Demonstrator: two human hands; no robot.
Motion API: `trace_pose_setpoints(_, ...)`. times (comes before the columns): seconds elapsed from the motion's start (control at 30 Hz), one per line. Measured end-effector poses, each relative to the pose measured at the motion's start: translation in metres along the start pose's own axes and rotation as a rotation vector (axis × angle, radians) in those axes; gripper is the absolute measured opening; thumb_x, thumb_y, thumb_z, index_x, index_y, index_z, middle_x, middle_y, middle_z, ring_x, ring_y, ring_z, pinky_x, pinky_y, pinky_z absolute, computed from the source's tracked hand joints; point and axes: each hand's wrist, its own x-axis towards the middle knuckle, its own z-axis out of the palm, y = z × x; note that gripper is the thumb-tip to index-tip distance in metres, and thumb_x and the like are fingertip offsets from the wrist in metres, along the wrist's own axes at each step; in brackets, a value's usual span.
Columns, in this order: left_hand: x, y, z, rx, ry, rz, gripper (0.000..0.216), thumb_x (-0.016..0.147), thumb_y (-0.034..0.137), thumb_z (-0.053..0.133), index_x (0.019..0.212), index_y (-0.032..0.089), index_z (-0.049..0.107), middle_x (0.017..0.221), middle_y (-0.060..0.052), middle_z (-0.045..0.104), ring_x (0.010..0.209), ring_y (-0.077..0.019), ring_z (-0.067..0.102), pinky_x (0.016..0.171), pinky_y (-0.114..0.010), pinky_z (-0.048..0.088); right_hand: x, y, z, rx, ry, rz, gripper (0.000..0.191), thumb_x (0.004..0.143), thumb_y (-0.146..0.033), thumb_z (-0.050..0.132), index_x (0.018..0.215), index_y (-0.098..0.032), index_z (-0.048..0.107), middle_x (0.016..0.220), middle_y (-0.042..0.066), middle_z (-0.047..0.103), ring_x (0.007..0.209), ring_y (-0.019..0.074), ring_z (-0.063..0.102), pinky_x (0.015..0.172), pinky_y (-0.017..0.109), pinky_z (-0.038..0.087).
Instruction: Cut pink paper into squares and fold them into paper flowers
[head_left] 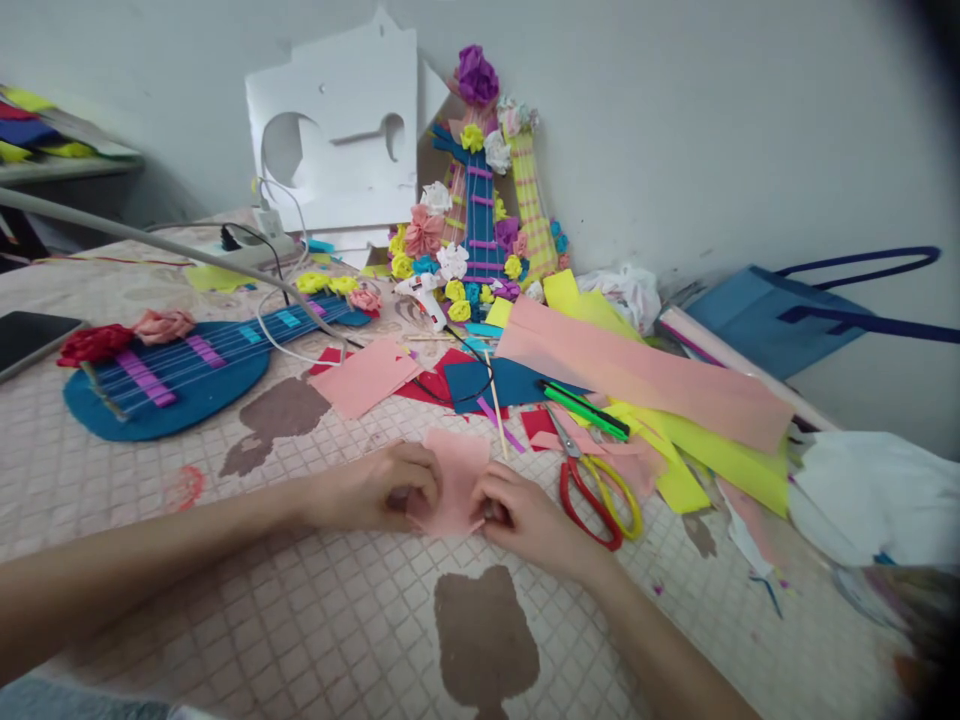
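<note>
Between my two hands is a small sheet of pink crepe paper [453, 478], held just above the patterned tablecloth. My left hand [397, 485] pinches its left lower edge, fingers curled. On the opposite edge, my right hand [514, 505] is closed in a pinch too. The near edge of the sheet looks slightly folded between the hands. Red-and-yellow-handled scissors [600, 495] lie just right of my right hand. Beyond the sheet are a stack of pink paper pieces [366, 378], a blue paper piece [480, 385] and a thin wooden stick [496, 405].
A blue paper guitar [169, 385] with paper flowers lies at left. A white glue gun [424, 298] stands mid-table, its cord trailing. Right are a green cutter [585, 408] and long pink paper [645, 375]. Decorated guitars [484, 215] and white foam board [334, 120] lean on the wall.
</note>
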Motion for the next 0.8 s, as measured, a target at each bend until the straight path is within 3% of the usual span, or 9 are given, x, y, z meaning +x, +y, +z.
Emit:
trace_pose_setpoints(0.2, 0.009, -0.004, -0.013, -0.095, -0.096, 0.008, 0.008, 0.074, 0.013, 0.066, 0.081, 0.015, 0.063, 0.088, -0.006, 0.063, 0.083, -0.0149, 0.059, 0.073, -0.023, 0.047, 0.000, 0.001, 0.001, 0.096, 0.063, 0.017, 0.021, 0.072, 0.001, 0.055, 0.079, -0.019, 0.058, 0.087, -0.002, 0.051, 0.064, 0.0079, 0.049, 0.055, 0.020, 0.037)
trace_pose_setpoints(0.4, 0.006, -0.002, -0.009, -0.152, -0.038, -0.072, 0.006, 0.081, 0.018, 0.060, 0.077, 0.014, 0.060, 0.088, -0.006, 0.063, 0.079, -0.0134, 0.059, 0.068, -0.022, 0.046, 0.005, -0.004, -0.002, 0.023, 0.079, 0.013, 0.011, 0.080, -0.009, 0.056, 0.077, -0.019, 0.059, 0.081, -0.001, 0.053, 0.069, 0.0107, 0.051, 0.059, 0.022, 0.039)
trace_pose_setpoints(0.5, 0.011, 0.002, 0.000, -0.086, 0.070, -0.232, 0.011, 0.082, 0.025, 0.060, 0.079, 0.014, 0.061, 0.076, -0.002, 0.061, 0.066, -0.0116, 0.055, 0.058, -0.021, 0.042, 0.013, -0.007, -0.002, -0.068, 0.163, -0.020, 0.011, 0.082, -0.012, 0.056, 0.073, -0.019, 0.056, 0.076, -0.001, 0.053, 0.071, 0.0125, 0.052, 0.062, 0.024, 0.040)
trace_pose_setpoints(0.57, 0.015, 0.007, 0.001, -0.013, 0.226, -0.273, 0.014, 0.084, 0.028, 0.058, 0.079, 0.015, 0.061, 0.074, -0.002, 0.061, 0.067, -0.0129, 0.055, 0.060, -0.024, 0.043, 0.015, -0.009, -0.002, -0.092, 0.310, -0.064, 0.010, 0.084, -0.014, 0.054, 0.075, -0.019, 0.055, 0.079, 0.000, 0.053, 0.073, 0.0134, 0.053, 0.063, 0.025, 0.041)
trace_pose_setpoints(0.67, 0.017, 0.016, -0.007, 0.100, 0.454, -0.093, 0.012, 0.088, 0.023, 0.053, 0.083, 0.016, 0.061, 0.093, -0.006, 0.063, 0.089, -0.0162, 0.057, 0.080, -0.029, 0.043, 0.010, -0.009, -0.002, -0.136, 0.530, -0.184, 0.009, 0.087, -0.015, 0.050, 0.084, -0.021, 0.057, 0.088, 0.003, 0.056, 0.079, 0.0149, 0.054, 0.066, 0.027, 0.044)
trace_pose_setpoints(0.73, 0.013, 0.017, -0.012, 0.164, 0.355, 0.068, 0.010, 0.088, 0.021, 0.053, 0.083, 0.017, 0.061, 0.098, -0.007, 0.063, 0.096, -0.0175, 0.055, 0.087, -0.032, 0.040, 0.003, -0.007, -0.001, -0.178, 0.493, -0.257, 0.011, 0.088, -0.015, 0.049, 0.089, -0.022, 0.058, 0.093, 0.004, 0.057, 0.085, 0.0157, 0.056, 0.070, 0.028, 0.046)
trace_pose_setpoints(0.8, 0.008, 0.014, -0.014, 0.209, 0.157, 0.122, 0.011, 0.088, 0.020, 0.053, 0.082, 0.019, 0.062, 0.097, -0.006, 0.064, 0.097, -0.0182, 0.053, 0.090, -0.034, 0.036, -0.002, -0.003, -0.001, -0.200, 0.330, -0.265, 0.013, 0.089, -0.015, 0.048, 0.091, -0.023, 0.059, 0.094, 0.004, 0.058, 0.087, 0.0155, 0.057, 0.073, 0.028, 0.047)
